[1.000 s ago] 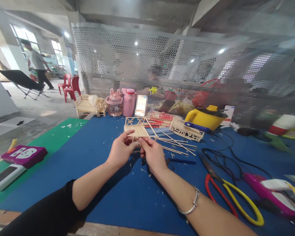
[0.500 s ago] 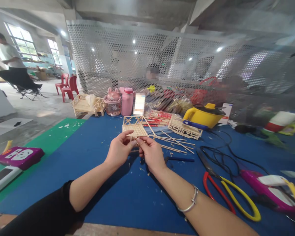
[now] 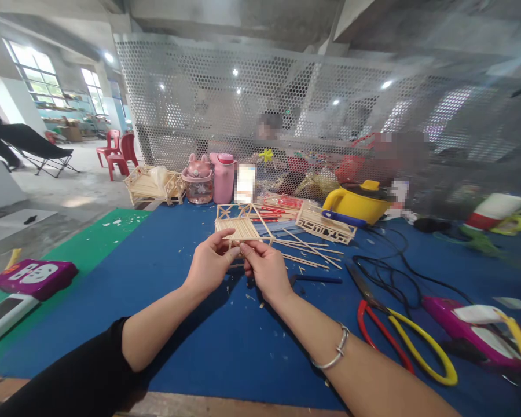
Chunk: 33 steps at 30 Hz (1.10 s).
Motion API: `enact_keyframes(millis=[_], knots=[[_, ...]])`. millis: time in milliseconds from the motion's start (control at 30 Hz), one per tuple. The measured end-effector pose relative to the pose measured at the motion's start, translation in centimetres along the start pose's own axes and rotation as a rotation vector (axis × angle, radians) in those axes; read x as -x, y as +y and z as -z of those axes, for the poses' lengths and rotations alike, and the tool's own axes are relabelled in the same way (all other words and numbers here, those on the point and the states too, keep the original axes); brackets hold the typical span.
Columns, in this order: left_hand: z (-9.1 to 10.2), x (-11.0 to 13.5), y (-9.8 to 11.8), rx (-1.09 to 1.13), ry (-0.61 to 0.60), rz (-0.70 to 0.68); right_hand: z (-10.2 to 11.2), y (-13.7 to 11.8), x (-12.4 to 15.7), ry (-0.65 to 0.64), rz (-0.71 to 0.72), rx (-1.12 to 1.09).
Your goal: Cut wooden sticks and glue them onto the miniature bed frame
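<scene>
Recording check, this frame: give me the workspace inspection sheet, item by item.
Surface: blue mat, with a green mat to its left; wood chips scattered.
Job's things: stick model; loose sticks lie to its right; stick panel beyond them.
Clutter: cutters, pink glue gun, yellow pot, pink bottle, purple box.
Hands: left hand and right hand both appear to pinch the stick model's near edge; bracelet on the right wrist.
Cables: black cable looped on the blue mat, right of the hands, not touching them.
Surroundings: perforated screen behind the table; blurred people beyond it; red chairs at left.
</scene>
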<state>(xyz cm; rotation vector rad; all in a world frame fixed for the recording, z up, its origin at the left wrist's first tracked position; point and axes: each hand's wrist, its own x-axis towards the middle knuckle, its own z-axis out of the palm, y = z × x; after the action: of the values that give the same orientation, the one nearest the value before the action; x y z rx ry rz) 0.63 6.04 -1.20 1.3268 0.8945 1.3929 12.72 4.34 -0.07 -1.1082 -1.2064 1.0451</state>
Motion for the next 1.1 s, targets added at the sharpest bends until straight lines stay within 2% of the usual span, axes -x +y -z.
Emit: enact_keyframes(millis=[433, 767, 900, 1000, 1067, 1100], knots=[[0.3, 0.2, 1.1, -0.056, -0.038, 0.07, 0.2, -0.4, 0.5, -0.025, -0.023, 0.025], [0.7, 0.1, 1.5, -0.056, -0.06, 0.086, 1.1, -0.4, 0.4, 0.07, 0.023, 0.13], [1.4, -0.2, 1.9, -0.023, -0.072, 0.041, 2.2, -1.5, 0.8, 0.088, 0.121, 0.208], [2.1, -0.6, 2.5, 0.0, -0.084, 0.009, 3.0, -3.6, 1.4, 0.087, 0.245, 0.296], [2.5, -0.8, 2.7, 0.025, -0.037, -0.021, 3.5, -5.5, 1.8, 0.127, 0.333, 0.345], [2.7, -0.9, 2.7, 0.034, 0.031, -0.041, 3.8, -6.3, 2.0, 0.158, 0.379, 0.366]])
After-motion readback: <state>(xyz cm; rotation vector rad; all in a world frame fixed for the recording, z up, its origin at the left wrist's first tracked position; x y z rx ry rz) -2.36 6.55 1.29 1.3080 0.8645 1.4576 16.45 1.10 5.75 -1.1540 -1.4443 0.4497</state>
